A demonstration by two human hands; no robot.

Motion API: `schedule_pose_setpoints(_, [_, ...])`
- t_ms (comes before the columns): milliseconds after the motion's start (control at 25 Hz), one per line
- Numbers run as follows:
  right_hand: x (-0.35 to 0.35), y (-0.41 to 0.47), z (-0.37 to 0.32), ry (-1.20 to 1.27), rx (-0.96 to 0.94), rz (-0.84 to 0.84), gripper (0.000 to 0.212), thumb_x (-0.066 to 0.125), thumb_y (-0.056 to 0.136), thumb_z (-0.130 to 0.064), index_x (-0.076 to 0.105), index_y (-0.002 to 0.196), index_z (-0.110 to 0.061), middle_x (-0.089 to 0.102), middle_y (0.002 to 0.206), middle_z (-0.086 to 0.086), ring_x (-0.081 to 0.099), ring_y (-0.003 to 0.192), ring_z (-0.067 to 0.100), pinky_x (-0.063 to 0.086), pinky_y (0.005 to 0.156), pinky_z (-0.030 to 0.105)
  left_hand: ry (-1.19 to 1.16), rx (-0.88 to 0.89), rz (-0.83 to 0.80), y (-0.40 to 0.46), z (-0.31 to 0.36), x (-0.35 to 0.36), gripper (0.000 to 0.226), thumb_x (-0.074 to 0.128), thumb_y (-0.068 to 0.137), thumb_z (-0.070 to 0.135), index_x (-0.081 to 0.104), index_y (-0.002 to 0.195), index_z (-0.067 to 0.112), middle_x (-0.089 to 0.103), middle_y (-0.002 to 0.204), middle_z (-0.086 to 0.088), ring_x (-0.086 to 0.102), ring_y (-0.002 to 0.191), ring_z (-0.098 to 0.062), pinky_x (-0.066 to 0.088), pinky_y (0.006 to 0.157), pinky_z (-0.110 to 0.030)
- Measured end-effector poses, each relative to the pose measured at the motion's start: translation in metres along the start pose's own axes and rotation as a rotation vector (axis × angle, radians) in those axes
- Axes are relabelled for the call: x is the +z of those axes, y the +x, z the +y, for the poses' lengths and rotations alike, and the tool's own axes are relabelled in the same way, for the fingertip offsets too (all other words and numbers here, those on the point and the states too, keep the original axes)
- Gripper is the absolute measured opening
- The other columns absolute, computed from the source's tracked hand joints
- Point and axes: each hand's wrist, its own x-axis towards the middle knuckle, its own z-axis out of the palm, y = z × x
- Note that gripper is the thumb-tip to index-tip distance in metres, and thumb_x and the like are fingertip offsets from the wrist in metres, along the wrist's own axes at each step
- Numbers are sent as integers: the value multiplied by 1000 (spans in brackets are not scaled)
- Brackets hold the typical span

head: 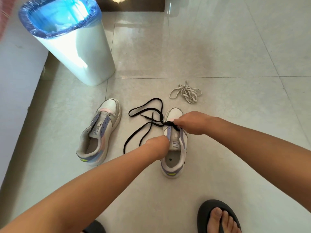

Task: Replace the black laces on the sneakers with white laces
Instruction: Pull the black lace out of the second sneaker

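By the wall stands a white bin (77,52) with a blue liner; next comes the left sneaker (99,132), already bare of lacing. The left hand (157,142) steadies the right sneaker (174,145) at its side, though I cannot tell how its fingers lie. The right hand (190,122) pinches the black lace (146,111) at the lowest eyelets. The white laces (186,93) lie tangled beyond. A sharp tug might jerk the shoe loose, or that bundle may knot.
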Motion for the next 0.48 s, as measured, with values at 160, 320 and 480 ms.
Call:
schedule_pose_setpoints(160, [-9,-1,-15,-671,-238,452,20,62,65,-10,64,81,-22,61,65,-5,57,57,14,36,46,23,147,-91,-76,4,-3,-5,84,51,91,6,-11,147,6,47,132,-10,51,119,-29,45,93,-38])
schedule_pose_setpoints(320, [15,4,-37,123,380,221,16,45,94,-18,51,107,-12,64,101,8,58,88,27,36,60,32,131,-83,-18,7,0,0,71,52,91,10,10,149,7,47,131,-10,52,118,-27,45,89,-36])
schedule_pose_setpoints(480, [27,9,-39,799,514,197,21,33,102,-25,48,92,-13,62,105,17,49,81,26,33,64,31,153,-95,35,4,2,4,42,48,92,7,38,132,1,46,129,-11,53,117,-27,46,86,-34])
